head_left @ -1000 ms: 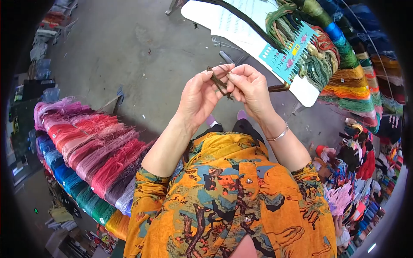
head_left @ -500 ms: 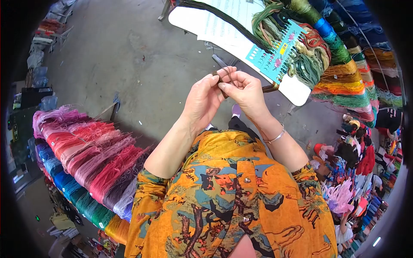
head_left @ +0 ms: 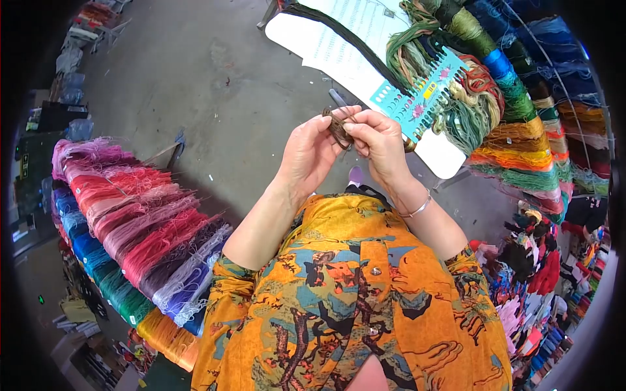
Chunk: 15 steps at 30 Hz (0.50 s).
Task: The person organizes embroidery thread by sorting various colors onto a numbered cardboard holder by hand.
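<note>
A small bundle of dark brown thread [head_left: 338, 130] is held between both hands, above the floor and in front of my body. My left hand [head_left: 309, 150] pinches it at its left side with thumb and fingertips. From the other side my right hand [head_left: 378, 138] grips the bundle's edge and a thin strand between thumb and forefinger. Just right of the right hand lies a teal thread-sorting card [head_left: 420, 94] with notched edges. Thread hanks [head_left: 471, 107] in green, cream and rust hang from the card.
A white board [head_left: 293, 39] carries printed sheets [head_left: 352, 32] and a long dark hank [head_left: 355, 42]. Racks of coloured thread stand on the left [head_left: 143, 221] and at upper right [head_left: 512, 143]. More hanks [head_left: 535, 260] lie at right.
The brown thread bundle has turned and shows more of its loop between my fingers. My right hand has shifted slightly right and down. The whole view has moved a little.
</note>
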Available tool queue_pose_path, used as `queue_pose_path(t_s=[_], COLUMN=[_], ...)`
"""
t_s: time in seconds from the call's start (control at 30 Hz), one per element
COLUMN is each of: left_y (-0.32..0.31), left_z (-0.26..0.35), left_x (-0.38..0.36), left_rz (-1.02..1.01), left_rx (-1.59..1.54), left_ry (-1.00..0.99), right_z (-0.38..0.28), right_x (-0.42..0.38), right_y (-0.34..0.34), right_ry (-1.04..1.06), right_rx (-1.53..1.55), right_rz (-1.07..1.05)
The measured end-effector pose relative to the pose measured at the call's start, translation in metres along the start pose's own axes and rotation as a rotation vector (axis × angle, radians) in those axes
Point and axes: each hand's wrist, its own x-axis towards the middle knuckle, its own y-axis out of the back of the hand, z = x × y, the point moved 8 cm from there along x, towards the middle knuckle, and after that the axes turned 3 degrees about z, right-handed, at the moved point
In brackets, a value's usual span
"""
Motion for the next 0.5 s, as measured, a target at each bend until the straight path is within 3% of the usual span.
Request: queue_pose_path(t_s=[0.17,0.5], left_y=[-0.004,-0.009], left_z=[-0.002,-0.005], left_x=[0.002,0.011], left_rz=[0.069,0.039], left_rx=[0.172,0.062], left_ry=[-0.075,-0.075], right_z=[-0.003,-0.009], right_x=[0.002,0.008], right_y=[0.006,0.015], right_ry=[-0.012,-0.021], right_rx=[0.016,0.069], right_rz=[-0.026,0.022])
